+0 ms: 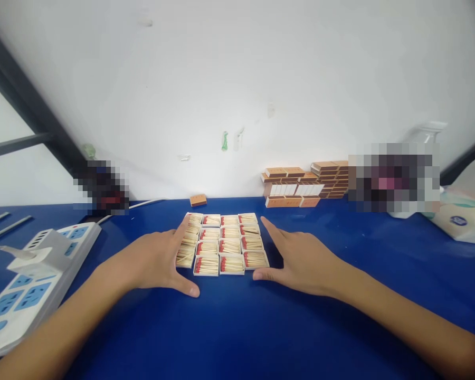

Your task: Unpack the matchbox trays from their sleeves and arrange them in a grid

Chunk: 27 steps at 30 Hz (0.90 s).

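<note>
Several open matchbox trays (pixel 231 264) full of red-tipped matches lie side by side in a block of rows on the blue table. My left hand (pixel 154 261) rests along the left edge of the block, thumb and fingers spread, partly covering the leftmost trays. On the other side, my right hand (pixel 301 261) is open beside the right column of trays, its thumb near the front right corner tray (pixel 256 259). Neither hand has anything in its grasp. Whether the fingers press on the trays I cannot tell.
Closed matchboxes (pixel 328 179) are stacked against the wall at the back right, and a single matchbox (pixel 198 200) lies behind the trays. A white power strip (pixel 69 274) with a plugged-in adapter is at the left. A tissue pack (pixel 459 216) sits far right.
</note>
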Motion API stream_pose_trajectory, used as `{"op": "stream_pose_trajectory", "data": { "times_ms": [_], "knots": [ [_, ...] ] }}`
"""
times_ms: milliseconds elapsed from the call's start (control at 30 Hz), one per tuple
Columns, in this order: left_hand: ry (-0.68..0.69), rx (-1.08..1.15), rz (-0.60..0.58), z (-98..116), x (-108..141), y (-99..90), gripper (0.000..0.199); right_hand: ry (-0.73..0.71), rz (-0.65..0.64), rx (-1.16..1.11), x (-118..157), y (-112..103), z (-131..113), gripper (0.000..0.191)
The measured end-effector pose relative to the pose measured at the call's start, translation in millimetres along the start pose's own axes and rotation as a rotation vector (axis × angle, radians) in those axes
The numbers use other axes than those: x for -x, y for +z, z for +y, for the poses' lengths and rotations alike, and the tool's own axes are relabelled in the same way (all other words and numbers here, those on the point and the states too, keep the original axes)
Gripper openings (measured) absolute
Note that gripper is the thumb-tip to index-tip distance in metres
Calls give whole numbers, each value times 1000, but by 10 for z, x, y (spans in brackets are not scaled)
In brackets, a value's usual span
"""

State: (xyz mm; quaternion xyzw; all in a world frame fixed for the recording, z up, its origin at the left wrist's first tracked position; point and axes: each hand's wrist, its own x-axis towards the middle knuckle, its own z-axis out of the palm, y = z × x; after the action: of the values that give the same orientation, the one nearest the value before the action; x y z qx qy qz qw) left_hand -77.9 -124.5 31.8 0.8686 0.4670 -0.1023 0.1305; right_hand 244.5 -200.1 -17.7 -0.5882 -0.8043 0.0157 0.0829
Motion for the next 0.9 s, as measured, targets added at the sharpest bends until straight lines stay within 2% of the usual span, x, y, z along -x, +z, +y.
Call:
{"op": "stream_pose_trajectory", "data": {
  "times_ms": [167,400,733,900],
  "knots": [
    [-38,-60,-11,152,-7,77,142,-13,12,-29,4,81,-145,131],
    [-88,-116,50,261,-48,126,133,95,-75,-27,-29,81,-270,117],
    [-88,-128,106,214,-74,187,133,115,-89,-20,-93,113,-244,111],
    [-161,-159,164,192,-88,212,148,119,-59,-27,-102,150,-213,114]
  ]
}}
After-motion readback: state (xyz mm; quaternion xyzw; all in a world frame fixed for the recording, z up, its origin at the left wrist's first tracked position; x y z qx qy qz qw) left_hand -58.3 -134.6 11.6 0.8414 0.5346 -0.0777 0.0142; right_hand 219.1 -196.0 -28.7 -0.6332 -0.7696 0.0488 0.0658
